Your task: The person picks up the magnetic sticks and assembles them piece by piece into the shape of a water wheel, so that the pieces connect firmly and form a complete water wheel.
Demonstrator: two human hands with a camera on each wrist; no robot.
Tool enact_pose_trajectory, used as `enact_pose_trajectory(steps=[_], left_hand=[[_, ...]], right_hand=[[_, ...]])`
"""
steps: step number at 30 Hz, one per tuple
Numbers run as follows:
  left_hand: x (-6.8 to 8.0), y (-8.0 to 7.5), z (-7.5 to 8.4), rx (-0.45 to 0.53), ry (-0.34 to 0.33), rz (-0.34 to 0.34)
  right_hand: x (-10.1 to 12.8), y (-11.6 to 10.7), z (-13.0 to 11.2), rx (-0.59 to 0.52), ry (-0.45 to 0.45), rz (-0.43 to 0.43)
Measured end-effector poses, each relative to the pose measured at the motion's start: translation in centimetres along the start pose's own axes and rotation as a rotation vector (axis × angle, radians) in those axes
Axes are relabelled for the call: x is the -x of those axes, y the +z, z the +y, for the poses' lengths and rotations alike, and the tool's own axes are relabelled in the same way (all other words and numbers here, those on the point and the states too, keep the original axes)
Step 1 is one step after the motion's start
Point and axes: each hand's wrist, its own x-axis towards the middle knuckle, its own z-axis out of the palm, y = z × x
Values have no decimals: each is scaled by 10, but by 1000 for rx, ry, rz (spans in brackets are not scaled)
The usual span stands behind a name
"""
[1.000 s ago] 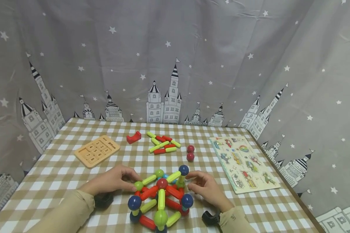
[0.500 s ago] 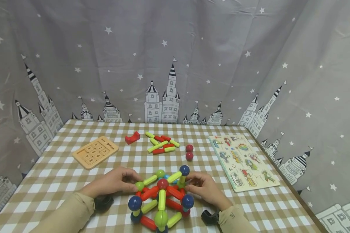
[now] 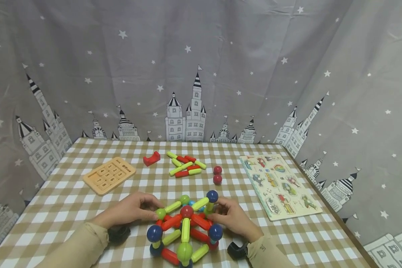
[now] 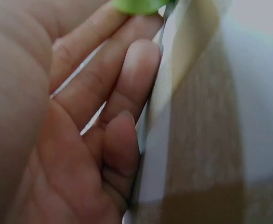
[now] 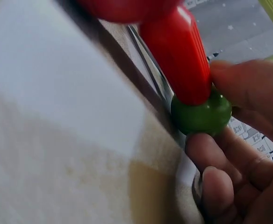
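A ball-and-stick toy structure (image 3: 186, 211) of red and yellow-green rods with blue, red and green balls stands on the checked tablecloth, close to the wearer. At its left side my left hand (image 3: 134, 208) pinches a light green ball (image 3: 160, 213) between thumb and fingers; a sliver of that ball tops the left wrist view. On the far right corner my right hand (image 3: 233, 217) holds a lower green ball (image 5: 201, 114) with thumb and fingertips. A red rod (image 5: 178, 56) runs from this ball to a red ball (image 5: 132, 8). Above that corner sits a dark blue ball (image 3: 212, 196).
Behind lie several loose red and yellow-green rods (image 3: 187, 165), a red curved block (image 3: 152, 159) and two red balls (image 3: 217, 175). A wooden number puzzle (image 3: 109, 175) lies back left, a picture puzzle board (image 3: 281, 186) on the right. A star-and-castle curtain (image 3: 201, 74) hangs behind the table.
My right hand has moved left to the structure's far right corner and taken hold of the lower green ball. My left hand stays on its ball. The view has shifted slightly.
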Motion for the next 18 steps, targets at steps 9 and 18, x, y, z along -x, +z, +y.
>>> enact_pose_trajectory(steps=[9, 18], left_hand=[[-7, 9, 2, -119, -63, 279], [28, -8, 19, 5, 33, -136]], right_hand=[[3, 0, 2, 47, 0, 57], [7, -1, 5, 34, -45, -3]])
